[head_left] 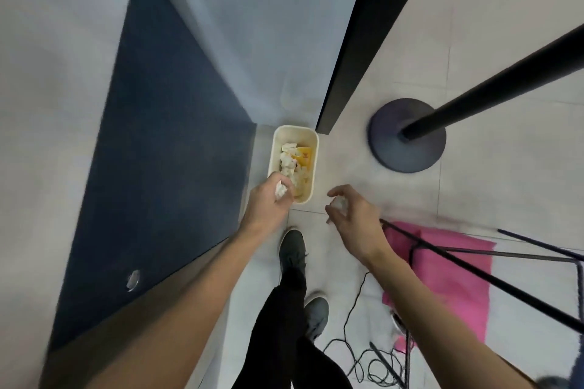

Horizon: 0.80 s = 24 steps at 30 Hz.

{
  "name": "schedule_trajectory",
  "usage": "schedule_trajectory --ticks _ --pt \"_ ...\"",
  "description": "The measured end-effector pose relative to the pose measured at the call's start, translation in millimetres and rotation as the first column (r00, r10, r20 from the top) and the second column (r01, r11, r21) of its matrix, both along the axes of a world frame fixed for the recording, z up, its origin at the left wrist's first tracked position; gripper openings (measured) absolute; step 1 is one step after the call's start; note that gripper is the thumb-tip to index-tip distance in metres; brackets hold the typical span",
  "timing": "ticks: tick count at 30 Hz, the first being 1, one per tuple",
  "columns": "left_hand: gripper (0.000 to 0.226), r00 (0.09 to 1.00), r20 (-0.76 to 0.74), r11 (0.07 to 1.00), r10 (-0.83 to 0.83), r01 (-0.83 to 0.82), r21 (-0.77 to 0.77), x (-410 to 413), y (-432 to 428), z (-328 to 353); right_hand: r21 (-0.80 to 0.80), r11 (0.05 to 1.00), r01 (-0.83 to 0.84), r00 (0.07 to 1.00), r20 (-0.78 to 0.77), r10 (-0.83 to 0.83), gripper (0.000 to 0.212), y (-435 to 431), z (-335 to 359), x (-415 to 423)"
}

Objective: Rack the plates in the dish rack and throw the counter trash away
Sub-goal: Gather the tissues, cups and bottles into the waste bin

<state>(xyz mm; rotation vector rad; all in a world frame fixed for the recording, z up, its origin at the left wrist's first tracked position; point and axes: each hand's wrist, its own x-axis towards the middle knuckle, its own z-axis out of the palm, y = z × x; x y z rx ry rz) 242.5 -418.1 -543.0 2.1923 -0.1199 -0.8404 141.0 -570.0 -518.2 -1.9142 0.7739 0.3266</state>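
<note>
A cream rectangular trash bin (311, 148) stands on the tiled floor, holding crumpled white paper and a yellow wrapper. My left hand (268, 204) hovers over the bin's near left corner and grips a crumpled white paper ball (280, 190). My right hand (354, 215) is just right of the bin, above the floor, its fingers curled loosely round another small white paper wad (339, 204). No plates or dish rack are in view.
A dark blue counter (151, 167) runs along the left with a small crumpled clear wrapper (133, 279) on it. A round stand base (407, 136) and black pole are at right. A pink cloth (448, 278), thin black rods and a tangled cable (363, 354) lie lower right.
</note>
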Motion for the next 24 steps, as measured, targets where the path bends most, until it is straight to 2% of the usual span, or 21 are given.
schedule_trajectory --ticks 3,6,12,14,17,20,24 --pt "0.007 0.999 0.010 0.999 0.035 -0.035 0.005 12 -11 -65 0.016 1.000 0.017 0.999 0.034 -0.018 0.019 -4 -59 5" --pt "0.008 0.999 -0.008 0.999 0.052 -0.052 0.010 25 -19 -127 0.038 0.999 0.020 1.000 0.004 -0.020 0.016 -6 -115 6" --pt "0.010 0.981 -0.172 0.994 0.094 -0.082 0.078 43 -28 -228 0.081 0.994 0.070 0.995 -0.079 -0.063 0.010 -9 -197 7" --pt "0.017 0.980 -0.190 0.993 0.064 -0.044 0.107 46 -30 -247 0.067 0.997 0.045 0.996 -0.082 -0.039 0.004 -11 -212 9" --pt "0.044 0.978 -0.199 0.984 -0.063 0.094 0.150 45 -32 -262 0.027 1.000 -0.014 0.998 -0.065 0.015 0.001 -16 -230 17" --pt "0.065 0.969 -0.095 0.950 -0.226 0.241 0.196 40 -26 -273 -0.003 0.998 -0.058 0.996 -0.061 0.057 0.005 -20 -245 31" --pt "0.057 0.978 -0.022 0.968 -0.208 0.209 0.141 32 -10 -278 -0.069 0.984 -0.165 0.986 -0.045 0.162 0.002 -22 -255 56"
